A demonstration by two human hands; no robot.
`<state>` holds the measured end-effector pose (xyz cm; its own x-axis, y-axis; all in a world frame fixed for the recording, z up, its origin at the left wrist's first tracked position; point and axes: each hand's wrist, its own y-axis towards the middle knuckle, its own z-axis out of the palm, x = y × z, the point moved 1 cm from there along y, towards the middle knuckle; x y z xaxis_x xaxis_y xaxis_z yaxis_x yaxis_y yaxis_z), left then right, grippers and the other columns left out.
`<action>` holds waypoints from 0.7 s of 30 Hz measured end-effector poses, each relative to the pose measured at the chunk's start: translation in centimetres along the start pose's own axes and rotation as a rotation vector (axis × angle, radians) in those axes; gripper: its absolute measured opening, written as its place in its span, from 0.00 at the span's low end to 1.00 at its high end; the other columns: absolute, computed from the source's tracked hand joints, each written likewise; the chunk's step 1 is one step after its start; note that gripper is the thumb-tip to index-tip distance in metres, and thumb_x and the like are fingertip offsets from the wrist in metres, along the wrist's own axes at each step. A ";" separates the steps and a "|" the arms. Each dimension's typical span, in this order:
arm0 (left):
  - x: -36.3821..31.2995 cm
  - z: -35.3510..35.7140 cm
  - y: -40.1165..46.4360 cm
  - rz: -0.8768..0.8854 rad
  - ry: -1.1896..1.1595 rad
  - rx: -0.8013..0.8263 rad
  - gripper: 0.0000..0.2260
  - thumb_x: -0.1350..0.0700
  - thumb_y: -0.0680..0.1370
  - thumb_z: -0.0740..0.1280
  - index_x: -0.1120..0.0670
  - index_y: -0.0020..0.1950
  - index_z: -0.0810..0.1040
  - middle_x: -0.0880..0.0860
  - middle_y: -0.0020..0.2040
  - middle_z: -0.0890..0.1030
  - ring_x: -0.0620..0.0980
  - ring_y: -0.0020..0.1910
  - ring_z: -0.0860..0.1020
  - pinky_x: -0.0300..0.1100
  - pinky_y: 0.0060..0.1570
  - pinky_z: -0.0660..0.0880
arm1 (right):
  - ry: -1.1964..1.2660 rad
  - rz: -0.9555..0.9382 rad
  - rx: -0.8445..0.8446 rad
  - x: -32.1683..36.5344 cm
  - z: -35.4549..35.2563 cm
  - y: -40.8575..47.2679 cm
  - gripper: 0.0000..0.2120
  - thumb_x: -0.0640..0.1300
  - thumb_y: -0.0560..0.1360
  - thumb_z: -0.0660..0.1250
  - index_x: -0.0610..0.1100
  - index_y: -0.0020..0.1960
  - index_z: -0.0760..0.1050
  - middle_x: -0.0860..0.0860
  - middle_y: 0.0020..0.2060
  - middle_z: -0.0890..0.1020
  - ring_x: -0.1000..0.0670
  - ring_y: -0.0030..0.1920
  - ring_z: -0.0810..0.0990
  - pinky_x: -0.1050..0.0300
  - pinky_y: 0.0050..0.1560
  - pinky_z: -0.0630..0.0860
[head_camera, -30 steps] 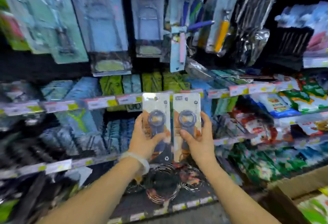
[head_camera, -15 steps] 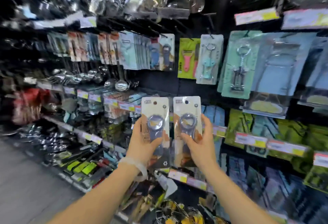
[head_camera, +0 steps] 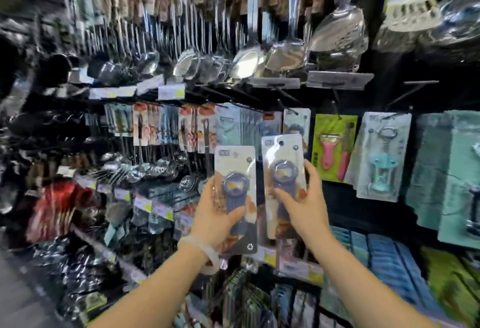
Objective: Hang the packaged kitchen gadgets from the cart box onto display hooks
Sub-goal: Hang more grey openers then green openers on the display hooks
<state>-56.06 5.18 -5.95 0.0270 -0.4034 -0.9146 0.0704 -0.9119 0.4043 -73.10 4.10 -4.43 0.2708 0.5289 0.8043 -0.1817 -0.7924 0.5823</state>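
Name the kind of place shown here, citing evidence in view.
Probably a shop's kitchenware aisle: packaged gadgets such as a pink peeler hang on hooks, ladles hang above, and price tags line the rails.

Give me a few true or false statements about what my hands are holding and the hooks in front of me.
1. Each hand holds one packaged opener. True: left hand grips the left package, right hand the right package.
2. The right package hangs on a hook. False: it is held.
3. A green peeler card hangs right of the packages. True.
4. The left wrist is bare. False: it wears a pale bracelet.
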 end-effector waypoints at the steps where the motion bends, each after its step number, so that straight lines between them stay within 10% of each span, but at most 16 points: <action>1: 0.1 0.1 1.3 0.008 -0.014 0.005 0.37 0.63 0.74 0.68 0.47 0.75 0.52 0.44 0.74 0.58 0.47 0.73 0.61 0.43 0.64 0.67 | -0.011 -0.017 -0.013 0.2 0.2 1.4 0.36 0.40 0.73 0.69 0.51 0.74 0.54 0.66 0.59 0.65 0.60 0.60 0.67 0.64 0.56 0.67; 6: 1.3 0.3 5.8 0.027 -0.052 0.058 0.37 0.64 0.74 0.68 0.46 0.76 0.52 0.41 0.74 0.57 0.46 0.72 0.62 0.47 0.65 0.70 | -0.072 -0.063 -0.061 0.5 1.5 7.3 0.38 0.40 0.73 0.70 0.48 0.75 0.53 0.55 0.71 0.63 0.54 0.68 0.65 0.63 0.61 0.65; 11: 1.5 0.9 8.9 0.064 -0.065 0.109 0.35 0.67 0.74 0.67 0.49 0.74 0.53 0.37 0.61 0.63 0.39 0.64 0.61 0.18 0.40 0.69 | -0.054 -0.074 -0.102 0.8 2.7 10.5 0.37 0.37 0.73 0.69 0.50 0.74 0.54 0.56 0.69 0.65 0.54 0.66 0.69 0.57 0.65 0.68; 21: 2.0 0.7 14.8 0.115 -0.062 0.242 0.35 0.65 0.75 0.67 0.48 0.74 0.51 0.33 0.58 0.59 0.35 0.62 0.58 0.27 0.55 0.63 | -0.118 -0.031 -0.270 -1.3 4.2 12.8 0.32 0.39 0.75 0.66 0.50 0.75 0.55 0.59 0.63 0.67 0.60 0.61 0.67 0.78 0.47 0.65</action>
<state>-55.71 -9.15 -1.75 -0.0406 -0.5022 -0.8638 -0.1704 -0.8484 0.5012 -71.78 -7.99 1.50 0.3854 0.4999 0.7756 -0.4124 -0.6586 0.6294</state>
